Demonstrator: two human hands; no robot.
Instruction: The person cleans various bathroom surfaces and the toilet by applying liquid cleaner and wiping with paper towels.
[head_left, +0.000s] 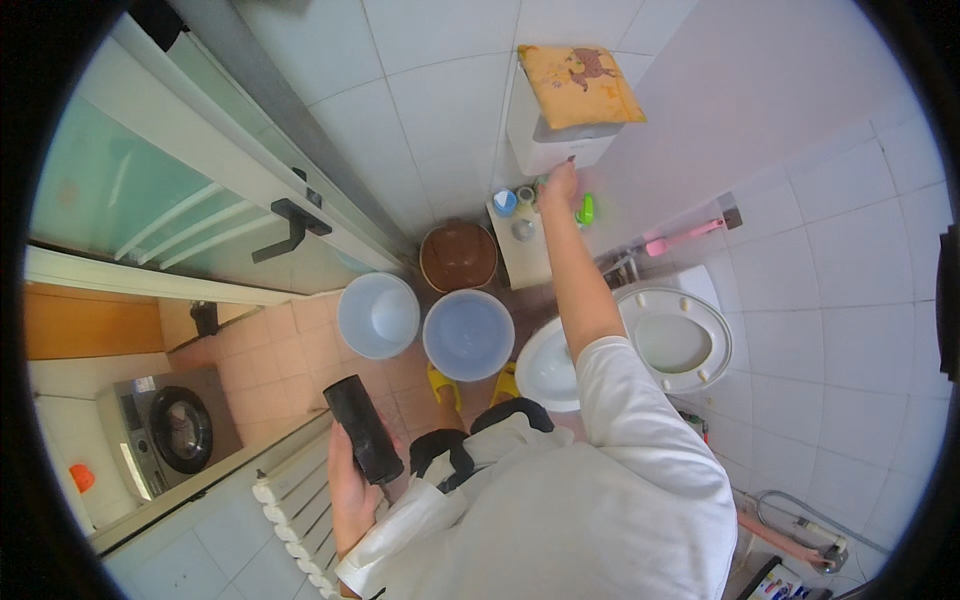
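Note:
My left hand (352, 465) holds a black roll (363, 429), which looks like rolled plastic bags, to the left of my body. My right arm stretches far forward. My right hand (559, 184) is at the lower front of a white box-shaped unit (525, 135) by the tiled wall, over a small cabinet. A small dark spot shows at its fingertips; whether it grips anything is hidden. An orange cushion-like thing (581, 86) with an animal picture lies on top of the unit. Close to that hand stand a blue-lidded container (504, 202), a small jar (525, 196) and a bright green object (587, 210).
A brown lidded bin (458, 255) stands beside the cabinet (529, 262). Two pale blue buckets (379, 315) (469, 334) are by my feet. At right is a toilet (720, 337) with its lid raised. A glass door (187, 172) stands left; a radiator (300, 517) is lower left.

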